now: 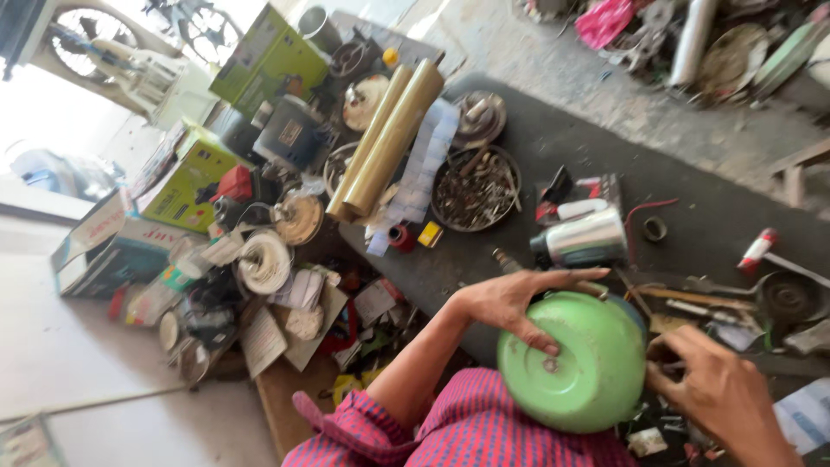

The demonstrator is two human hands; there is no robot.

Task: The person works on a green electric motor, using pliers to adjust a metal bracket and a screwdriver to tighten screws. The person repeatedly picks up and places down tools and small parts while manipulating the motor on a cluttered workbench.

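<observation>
From the head camera, your left hand (519, 307) lies spread over the top of a round green housing (575, 363), fingers open and pressing on its domed shell, thumb down toward the small hub at its centre. The housing sits low in front of you, just above your red checked sleeve (450, 428) and at the near edge of the dark mat (553, 147). Your right hand (718, 393) is at the housing's right rim, fingers curled in; they seem to pinch something small there, but the view is too blurred to tell what, or whether they grip it at all. The two hands are apart, one on each side of the shell. Just beyond your left hand a shiny metal cylinder (588, 238) lies on its side on the mat. Farther back stands a round tray of screws and bits (475, 190), and beside it two long golden rolls (385, 138) lean across the mat's edge. A green cardboard box (268, 56) and coils and motor parts crowd the floor at the left.
</observation>
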